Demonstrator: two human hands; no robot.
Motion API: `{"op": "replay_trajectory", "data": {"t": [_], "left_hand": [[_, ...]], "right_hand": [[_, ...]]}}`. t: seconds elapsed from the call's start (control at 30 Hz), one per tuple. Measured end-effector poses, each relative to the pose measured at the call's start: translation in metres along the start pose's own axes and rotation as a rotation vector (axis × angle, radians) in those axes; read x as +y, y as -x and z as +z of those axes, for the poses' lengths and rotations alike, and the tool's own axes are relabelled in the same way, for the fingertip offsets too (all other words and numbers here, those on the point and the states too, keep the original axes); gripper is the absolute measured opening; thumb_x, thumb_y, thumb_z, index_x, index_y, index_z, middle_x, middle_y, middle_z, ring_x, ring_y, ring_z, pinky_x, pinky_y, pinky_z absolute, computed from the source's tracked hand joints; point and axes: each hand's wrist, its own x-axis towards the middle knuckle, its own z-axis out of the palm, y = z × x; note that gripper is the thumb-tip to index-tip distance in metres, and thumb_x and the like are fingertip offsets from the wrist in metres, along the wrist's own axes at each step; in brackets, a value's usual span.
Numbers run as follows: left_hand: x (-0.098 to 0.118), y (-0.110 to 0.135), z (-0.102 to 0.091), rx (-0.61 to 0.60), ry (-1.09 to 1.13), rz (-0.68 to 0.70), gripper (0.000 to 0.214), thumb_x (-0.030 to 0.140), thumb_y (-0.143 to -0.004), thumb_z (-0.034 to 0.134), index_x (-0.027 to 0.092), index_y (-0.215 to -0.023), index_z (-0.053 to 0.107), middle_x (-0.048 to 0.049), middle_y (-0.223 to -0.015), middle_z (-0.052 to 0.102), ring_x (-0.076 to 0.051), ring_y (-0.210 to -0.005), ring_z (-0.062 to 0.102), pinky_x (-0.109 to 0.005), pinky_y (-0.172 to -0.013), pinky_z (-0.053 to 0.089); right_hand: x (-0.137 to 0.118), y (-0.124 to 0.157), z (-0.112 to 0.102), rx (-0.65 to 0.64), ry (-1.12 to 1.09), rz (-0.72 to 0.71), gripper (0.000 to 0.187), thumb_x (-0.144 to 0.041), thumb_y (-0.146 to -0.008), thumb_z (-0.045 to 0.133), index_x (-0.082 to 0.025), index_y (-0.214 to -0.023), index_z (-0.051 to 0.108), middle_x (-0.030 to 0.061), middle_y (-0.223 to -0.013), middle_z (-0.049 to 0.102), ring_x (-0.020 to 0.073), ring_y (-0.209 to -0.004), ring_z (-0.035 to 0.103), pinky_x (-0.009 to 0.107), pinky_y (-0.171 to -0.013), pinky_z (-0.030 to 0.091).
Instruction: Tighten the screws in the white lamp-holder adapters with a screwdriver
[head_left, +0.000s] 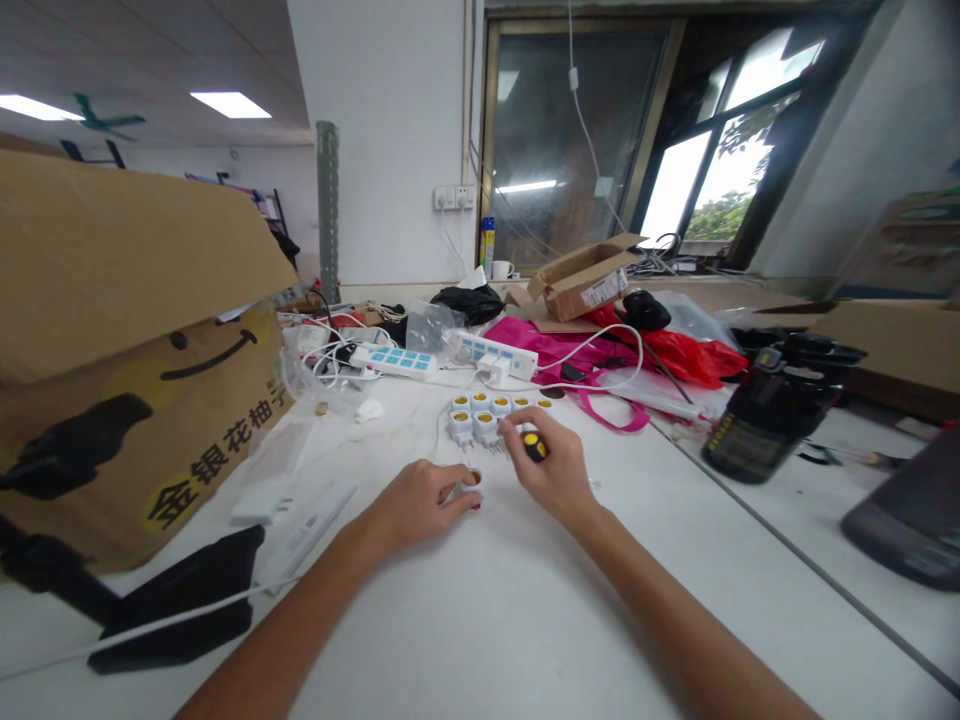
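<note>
In front of me on the white table (480,620), my left hand (424,505) pinches a small white plug-in lamp socket (472,487) with a brassy inside, its opening facing up. A bit of red shows at its lower edge. A short screwdriver with a black and yellow handle (534,446) sits in the curled fingers of my right hand (551,465); its shaft is hidden. The thumb and forefinger of that hand are close to the front row of more white lamp sockets (486,425). Several of these stand in two rows, prongs toward me; my right hand covers some.
Behind the sockets lie power strips (394,360) with tangled white cables, a pink bag (525,345) and red plastic. A large carton (217,420) and a black stand (187,610) are at left. A dark bottle (757,420) stands at right, beside a table seam.
</note>
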Motion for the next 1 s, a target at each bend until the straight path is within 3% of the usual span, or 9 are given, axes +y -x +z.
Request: {"op": "replay_trajectory", "data": {"t": [0.1,0.17,0.27,0.33,0.5,0.63,0.7,0.9,1.0], "left_hand": [[0.012,0.002,-0.002,-0.044,0.017,0.031,0.024,0.040,-0.095,0.079,0.019,-0.098,0.088,0.0068,-0.056,0.048,-0.012,-0.052,0.043,-0.028,-0.062,0.033],[0.021,0.004,-0.003,-0.102,0.050,0.061,0.024,0.041,-0.094,0.080,0.018,-0.091,0.088,0.0044,-0.058,0.053,-0.012,-0.053,0.044,-0.029,-0.061,0.034],[0.033,0.007,-0.004,-0.157,0.101,0.093,0.021,0.038,-0.092,0.081,0.018,-0.088,0.088,0.0022,-0.061,0.058,-0.012,-0.055,0.044,-0.030,-0.061,0.035],[0.037,0.009,-0.005,-0.152,0.133,0.095,0.018,0.036,-0.089,0.083,0.019,-0.087,0.088,0.0046,-0.057,0.052,-0.011,-0.053,0.039,-0.030,-0.060,0.032],[0.034,0.007,-0.006,-0.042,0.350,0.001,0.023,0.041,-0.089,0.081,0.017,-0.088,0.081,0.0109,-0.056,0.030,-0.010,-0.053,0.024,-0.029,-0.057,0.022],[0.025,-0.008,-0.001,0.129,0.928,-0.328,0.023,0.039,-0.083,0.075,0.019,-0.093,0.071,0.0121,-0.058,0.031,-0.009,-0.054,0.020,-0.027,-0.054,0.015],[0.021,-0.014,0.003,0.173,1.097,-0.444,0.027,0.038,-0.078,0.071,0.021,-0.098,0.066,0.0132,-0.061,0.029,-0.009,-0.054,0.016,-0.025,-0.052,0.013],[0.016,-0.019,0.016,0.184,1.216,-0.570,0.041,0.032,-0.068,0.070,0.018,-0.106,0.064,0.0117,-0.068,0.039,-0.008,-0.056,0.025,-0.022,-0.052,0.026],[0.013,-0.020,0.021,0.198,1.220,-0.612,0.042,0.034,-0.067,0.070,0.017,-0.105,0.064,0.0136,-0.064,0.034,-0.008,-0.054,0.022,-0.022,-0.050,0.025]], "right_hand": [[-0.001,-0.007,-0.003,0.285,-0.221,0.252,0.021,-0.046,-0.108,0.063,-0.026,-0.101,0.064,-0.0038,-0.065,0.062,0.0138,-0.051,0.054,0.026,-0.050,0.043],[0.002,-0.014,-0.005,0.408,-0.452,0.429,0.024,-0.049,-0.101,0.070,-0.025,-0.099,0.066,-0.0085,-0.055,0.053,0.0105,-0.042,0.041,0.023,-0.041,0.032],[0.015,-0.022,-0.008,0.478,-0.629,0.565,0.027,-0.049,-0.089,0.075,-0.023,-0.093,0.067,-0.0095,-0.050,0.050,0.0099,-0.040,0.038,0.022,-0.040,0.031],[0.026,-0.024,-0.010,0.501,-0.691,0.632,0.027,-0.048,-0.084,0.074,-0.023,-0.090,0.067,-0.0084,-0.049,0.051,0.0109,-0.042,0.040,0.022,-0.041,0.033],[0.039,-0.020,-0.014,0.504,-0.806,0.769,0.029,-0.050,-0.084,0.071,-0.023,-0.087,0.064,-0.0082,-0.049,0.050,0.0112,-0.042,0.042,0.022,-0.040,0.032],[0.036,-0.017,-0.010,0.430,-0.871,0.848,0.036,-0.057,-0.088,0.069,-0.021,-0.088,0.066,-0.0101,-0.046,0.045,0.0086,-0.037,0.030,0.021,-0.037,0.027],[0.034,-0.016,-0.007,0.387,-0.880,0.878,0.043,-0.062,-0.088,0.073,-0.020,-0.090,0.066,-0.0100,-0.046,0.047,0.0071,-0.036,0.026,0.020,-0.036,0.025],[0.032,-0.009,0.008,0.343,-0.831,0.918,0.064,-0.078,-0.079,0.087,-0.018,-0.091,0.067,-0.0051,-0.052,0.060,0.0068,-0.038,0.039,0.019,-0.036,0.030],[0.031,-0.003,0.017,0.315,-0.821,0.947,0.063,-0.075,-0.076,0.092,-0.018,-0.091,0.068,-0.0048,-0.054,0.061,0.0075,-0.040,0.042,0.019,-0.036,0.033]]}}
